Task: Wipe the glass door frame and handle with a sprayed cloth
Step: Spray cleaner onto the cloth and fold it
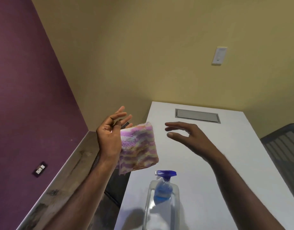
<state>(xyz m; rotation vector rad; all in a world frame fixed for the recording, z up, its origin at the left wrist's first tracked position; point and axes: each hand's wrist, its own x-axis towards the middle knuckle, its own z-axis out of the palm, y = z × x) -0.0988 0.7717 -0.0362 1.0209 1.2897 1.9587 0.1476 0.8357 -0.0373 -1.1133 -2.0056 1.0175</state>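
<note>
A folded cloth (139, 146) with pink, purple and yellow stripes hangs in the air over the left edge of the white table (234, 146). Its left side lies against the far side of my left hand (111, 131). That hand is raised with its fingers pointing up, and no finger visibly curls round the cloth. My right hand (184, 135) hovers just right of the cloth, fingers straight and spread, holding nothing. A clear spray bottle (162, 195) with a blue trigger head stands on the table nearer to me. No glass door, frame or handle is in view.
The table carries a grey recessed hatch (197, 115) near its far end. A purple wall (27, 97) with an outlet (40, 169) is to the left, a tan wall with a switch (219, 55) ahead. A dark chair back (285, 146) stands at the right.
</note>
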